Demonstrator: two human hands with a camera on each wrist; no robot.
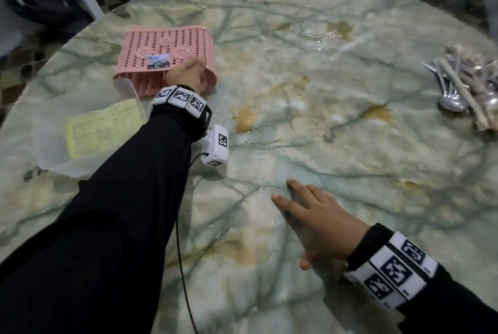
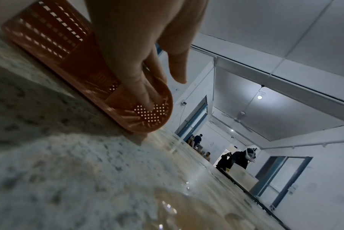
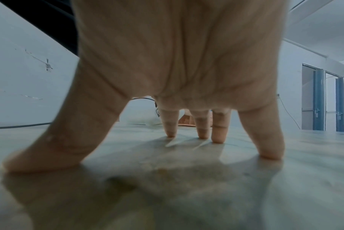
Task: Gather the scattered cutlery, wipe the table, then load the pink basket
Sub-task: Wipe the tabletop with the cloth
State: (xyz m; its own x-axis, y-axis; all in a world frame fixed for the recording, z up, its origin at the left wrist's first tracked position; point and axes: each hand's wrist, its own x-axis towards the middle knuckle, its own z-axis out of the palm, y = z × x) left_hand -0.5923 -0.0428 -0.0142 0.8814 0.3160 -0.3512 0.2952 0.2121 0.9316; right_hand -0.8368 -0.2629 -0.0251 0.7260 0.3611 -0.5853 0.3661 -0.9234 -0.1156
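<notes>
The pink basket (image 1: 161, 51) lies on its side at the table's far left, its open mouth towards me. My left hand (image 1: 187, 72) grips its near right edge. In the left wrist view the fingers (image 2: 147, 93) reach inside the basket (image 2: 54, 38) and the thumb stays outside. My right hand (image 1: 315, 215) rests on the marble table (image 1: 323, 150) near me, its spread fingertips (image 3: 216, 137) pressing on the top and holding nothing. A heap of spoons and chopsticks (image 1: 463, 88) lies at the table's right edge.
A yellow cloth (image 1: 102, 129) sits in a clear plastic wrapper just left of my left forearm. Brown wet stains (image 1: 246, 119) mark the middle of the table, with another spill (image 1: 339, 28) further back. People stand at tables far across the room (image 2: 236, 158).
</notes>
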